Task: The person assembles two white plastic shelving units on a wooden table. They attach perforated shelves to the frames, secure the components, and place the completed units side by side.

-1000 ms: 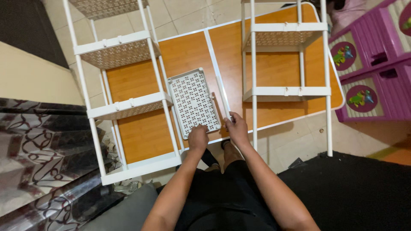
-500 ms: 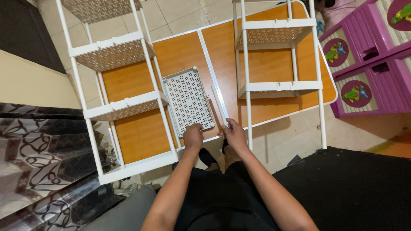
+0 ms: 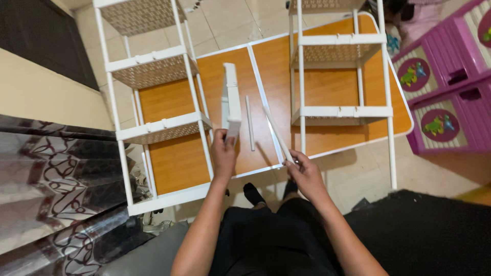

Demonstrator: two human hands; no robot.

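Above the orange table [image 3: 327, 92], the left hand [image 3: 224, 153] grips a white shelf tray [image 3: 230, 99] tipped up on edge. The right hand [image 3: 306, 174] pinches a thin white rod [image 3: 277, 133]; another rod [image 3: 249, 122] lies on the table between them, beside two white racks [image 3: 153, 102].

- The shelf panel [image 3: 231, 97] in my left hand [image 3: 224, 153] looks like matt white plastic.
- The pole [image 3: 276, 132] in my right hand [image 3: 305, 173]: smooth, white.
- The table [image 3: 327, 87]: glossy orange wood-look top.
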